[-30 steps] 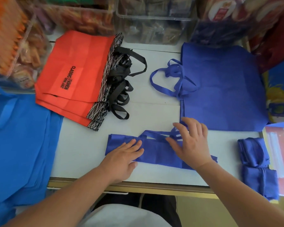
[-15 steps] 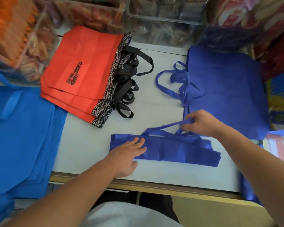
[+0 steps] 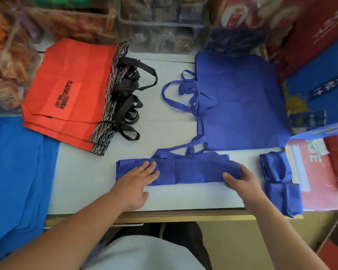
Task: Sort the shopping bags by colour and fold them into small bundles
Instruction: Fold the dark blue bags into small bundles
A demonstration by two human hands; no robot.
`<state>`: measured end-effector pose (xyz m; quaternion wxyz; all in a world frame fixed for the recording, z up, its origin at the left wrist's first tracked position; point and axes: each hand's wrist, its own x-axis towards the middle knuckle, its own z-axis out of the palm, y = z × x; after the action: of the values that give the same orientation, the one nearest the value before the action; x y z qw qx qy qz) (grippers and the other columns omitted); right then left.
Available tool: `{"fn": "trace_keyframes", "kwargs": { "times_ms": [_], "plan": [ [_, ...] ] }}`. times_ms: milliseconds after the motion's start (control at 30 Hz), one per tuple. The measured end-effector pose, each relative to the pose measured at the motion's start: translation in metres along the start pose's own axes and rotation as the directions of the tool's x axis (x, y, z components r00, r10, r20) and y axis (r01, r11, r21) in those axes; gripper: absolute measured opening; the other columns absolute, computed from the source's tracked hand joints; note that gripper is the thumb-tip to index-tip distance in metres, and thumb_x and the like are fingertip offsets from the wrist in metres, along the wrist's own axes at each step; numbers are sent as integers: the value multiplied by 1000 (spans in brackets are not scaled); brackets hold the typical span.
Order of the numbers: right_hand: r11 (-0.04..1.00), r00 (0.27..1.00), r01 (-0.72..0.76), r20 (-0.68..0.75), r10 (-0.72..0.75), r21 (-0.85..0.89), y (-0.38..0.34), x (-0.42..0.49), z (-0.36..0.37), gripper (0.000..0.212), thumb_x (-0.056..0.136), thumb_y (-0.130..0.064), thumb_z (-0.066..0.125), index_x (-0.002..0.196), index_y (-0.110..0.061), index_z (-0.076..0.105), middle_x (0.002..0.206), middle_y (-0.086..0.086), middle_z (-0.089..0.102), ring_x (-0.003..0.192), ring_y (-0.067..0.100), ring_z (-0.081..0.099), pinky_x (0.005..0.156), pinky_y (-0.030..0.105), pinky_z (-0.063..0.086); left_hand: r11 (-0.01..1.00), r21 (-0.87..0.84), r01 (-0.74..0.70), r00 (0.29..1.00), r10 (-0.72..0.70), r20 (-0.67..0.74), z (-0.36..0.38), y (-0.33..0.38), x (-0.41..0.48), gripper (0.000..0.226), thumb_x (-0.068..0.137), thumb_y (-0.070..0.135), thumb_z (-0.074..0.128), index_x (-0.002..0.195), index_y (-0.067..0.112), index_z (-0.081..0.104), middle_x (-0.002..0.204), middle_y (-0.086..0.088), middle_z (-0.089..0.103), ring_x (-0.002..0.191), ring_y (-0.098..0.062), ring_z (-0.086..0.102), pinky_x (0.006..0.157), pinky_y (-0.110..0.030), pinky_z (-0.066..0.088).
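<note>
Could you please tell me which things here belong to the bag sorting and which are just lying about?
Part of the job: half-folded blue bag, pressed by the left hand, gripped by the right hand; flat dark blue bags; red bags; light blue bags; finished blue bundles.
Lying about: clear snack tubs; printed red packaging.

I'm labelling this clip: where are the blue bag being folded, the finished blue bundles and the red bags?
blue bag being folded [image 3: 185, 172], head view, middle of the folded strip.
finished blue bundles [image 3: 283, 197], head view, face of the nearer bundle.
red bags [image 3: 76, 75], head view, face of the top bag.
</note>
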<state>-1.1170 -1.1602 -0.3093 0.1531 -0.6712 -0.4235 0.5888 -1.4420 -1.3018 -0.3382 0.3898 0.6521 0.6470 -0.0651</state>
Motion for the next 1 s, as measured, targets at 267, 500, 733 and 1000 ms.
{"fn": "trace_keyframes", "kwargs": {
  "times_ms": [267,500,733,1000],
  "plan": [
    [955,940,-16,329,-86,295,-40,10,0,56,87,-9,71,137,-31,60,126,6,66,101,27,63,73,41,51,1000,-24,-18,999,19,34,-7,-3,-4,71,103,20,49,160,43,14,160,27,-17,144,8,-19,127,-27,11],
    [949,971,-8,229,-68,316,-60,18,38,26,94,8,60,111,-12,58,104,12,72,101,32,66,87,41,53,980,-198,20,997,-33,-63,14,-8,-23,65,100,23,52,158,41,27,164,32,-8,148,13,-11,122,-21,22],
    [987,976,163,-144,-163,-11,-107,49,78,36,81,-18,82,110,-23,63,115,1,68,97,24,70,64,33,58,983,165,84,920,-13,-391,44,-17,-33,43,79,26,67,123,29,68,151,1,53,140,-23,51,115,-54,27],
    [466,678,543,37,-734,-698,-96,53,121,78,84,-31,81,151,-19,42,159,13,28,145,32,27,106,48,42,986,24,163,905,-139,-402,55,-1,-33,68,84,45,55,150,34,47,165,4,31,151,-16,32,114,-39,41]
  ]
}}
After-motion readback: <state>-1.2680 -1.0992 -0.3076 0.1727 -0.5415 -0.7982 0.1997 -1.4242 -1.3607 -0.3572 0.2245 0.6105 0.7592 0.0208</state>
